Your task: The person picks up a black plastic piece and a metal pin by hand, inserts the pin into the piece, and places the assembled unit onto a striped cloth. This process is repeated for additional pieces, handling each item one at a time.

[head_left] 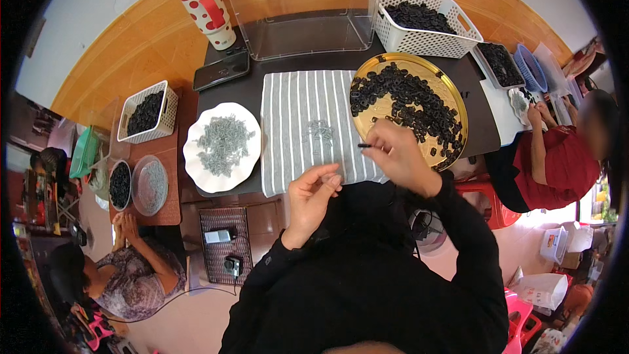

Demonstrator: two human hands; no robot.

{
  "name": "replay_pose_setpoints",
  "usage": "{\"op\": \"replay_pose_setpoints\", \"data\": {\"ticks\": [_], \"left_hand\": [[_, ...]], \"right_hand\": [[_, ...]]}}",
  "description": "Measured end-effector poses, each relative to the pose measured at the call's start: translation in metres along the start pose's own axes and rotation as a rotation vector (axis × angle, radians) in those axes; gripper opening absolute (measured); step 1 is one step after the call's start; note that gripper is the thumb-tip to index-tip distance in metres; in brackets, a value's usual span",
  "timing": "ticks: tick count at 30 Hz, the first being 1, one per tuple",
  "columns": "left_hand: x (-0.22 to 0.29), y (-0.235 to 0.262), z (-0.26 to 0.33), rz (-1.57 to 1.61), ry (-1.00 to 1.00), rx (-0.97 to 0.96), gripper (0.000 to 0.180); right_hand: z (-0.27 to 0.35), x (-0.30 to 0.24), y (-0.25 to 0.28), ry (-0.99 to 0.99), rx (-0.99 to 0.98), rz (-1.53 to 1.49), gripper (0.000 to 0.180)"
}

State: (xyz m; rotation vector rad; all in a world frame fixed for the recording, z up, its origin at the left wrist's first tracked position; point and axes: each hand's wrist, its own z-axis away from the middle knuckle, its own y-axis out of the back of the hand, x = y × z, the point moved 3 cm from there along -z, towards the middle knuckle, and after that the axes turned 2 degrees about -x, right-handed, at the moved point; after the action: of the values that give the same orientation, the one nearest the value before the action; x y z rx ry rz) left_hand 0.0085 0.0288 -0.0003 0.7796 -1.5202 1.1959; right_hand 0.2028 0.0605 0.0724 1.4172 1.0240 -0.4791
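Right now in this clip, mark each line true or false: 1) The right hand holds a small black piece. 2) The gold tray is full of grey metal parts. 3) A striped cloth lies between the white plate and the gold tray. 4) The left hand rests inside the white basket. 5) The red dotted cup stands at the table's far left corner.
1) True: the right hand pinches a small black piece in its fingers.
2) False: the gold tray holds black rings; the grey metal parts lie on the white plate.
3) True: the striped cloth lies between them.
4) False: the left hand is raised at the near table edge, far from the white basket.
5) True: the red dotted cup stands there.
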Motion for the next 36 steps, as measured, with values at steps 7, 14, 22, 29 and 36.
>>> {"op": "replay_pose_setpoints", "data": {"ticks": [7,14,22,29,36], "left_hand": [[0.016,-0.017,-0.009,0.145,-0.122,0.05,0.026],[0.032,0.008,-0.001,-0.36,-0.381,0.175,0.02],[0.039,0.016,-0.003,-1.344,-0.608,0.236,0.024],[0.039,0.021,-0.003,-1.236,-0.551,0.18,0.025],[0.036,0.019,-0.003,-1.083,-0.549,0.228,0.022]], "right_hand": [[0.019,-0.015,-0.039,0.218,0.287,-0.105,0.017],[0.017,-0.014,-0.058,0.148,0.14,-0.204,0.019],[0.001,-0.017,-0.062,0.277,0.252,0.266,0.016],[0.0,0.0,-0.024,0.255,0.328,0.469,0.015],[0.0,0.021,-0.001,0.021,0.176,0.524,0.014]]}}
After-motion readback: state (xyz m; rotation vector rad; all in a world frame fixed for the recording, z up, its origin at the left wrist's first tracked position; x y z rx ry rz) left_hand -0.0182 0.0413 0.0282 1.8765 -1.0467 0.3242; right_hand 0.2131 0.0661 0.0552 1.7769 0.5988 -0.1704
